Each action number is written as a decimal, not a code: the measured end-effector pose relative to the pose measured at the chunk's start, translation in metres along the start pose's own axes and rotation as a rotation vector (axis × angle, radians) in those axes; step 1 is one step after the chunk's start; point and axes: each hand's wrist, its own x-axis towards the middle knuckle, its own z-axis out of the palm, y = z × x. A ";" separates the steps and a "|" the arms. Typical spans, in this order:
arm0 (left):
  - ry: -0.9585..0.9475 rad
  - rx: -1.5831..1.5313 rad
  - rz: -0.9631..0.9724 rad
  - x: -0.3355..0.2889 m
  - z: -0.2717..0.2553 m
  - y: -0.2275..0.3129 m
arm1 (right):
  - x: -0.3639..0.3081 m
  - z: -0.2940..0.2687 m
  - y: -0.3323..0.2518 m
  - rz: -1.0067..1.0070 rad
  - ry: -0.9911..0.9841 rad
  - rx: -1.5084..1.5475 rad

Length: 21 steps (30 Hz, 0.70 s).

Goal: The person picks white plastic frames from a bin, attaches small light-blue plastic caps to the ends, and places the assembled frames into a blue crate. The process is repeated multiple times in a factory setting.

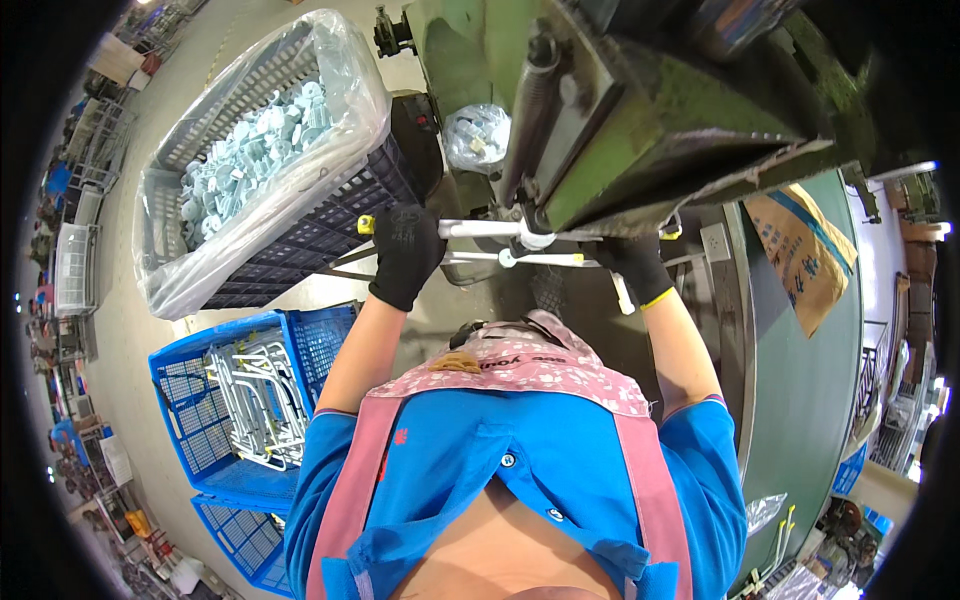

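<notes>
My left hand (406,252), in a black glove, is closed around the left end of a white tubular frame (478,229), next to a yellow end piece (366,225). My right hand (634,262), also gloved in black, is closed on the other end, near another yellow piece. Its fingers are partly hidden under the machine. A pale round fitting (537,239) sits on the tube, right below the tooling of a green machine (660,140). A second white rod (545,260) with a small round joint runs alongside, nearer to me.
A black crate (330,225) lined with clear plastic holds many pale plastic parts (262,145) at the upper left. Below it, a blue crate (180,400) holds bent white tubes (262,400). On the right, a brown paper sack (800,250) lies on a green conveyor-like surface (800,400).
</notes>
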 end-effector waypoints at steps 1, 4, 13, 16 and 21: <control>0.047 0.013 0.015 0.000 0.002 -0.001 | 0.006 -0.009 -0.006 -0.010 -0.036 -0.040; -0.085 -0.026 -0.032 0.002 0.006 -0.006 | 0.026 -0.033 -0.022 0.032 -0.105 -0.087; -0.110 -0.090 -0.027 0.007 -0.005 -0.003 | 0.043 -0.051 -0.037 0.199 -0.271 -0.022; -0.192 -0.024 -0.033 0.004 -0.003 -0.004 | 0.045 -0.049 -0.037 0.182 -0.287 -0.056; -0.334 -0.097 -0.092 -0.004 0.015 -0.010 | 0.041 -0.045 -0.033 0.155 -0.403 -0.118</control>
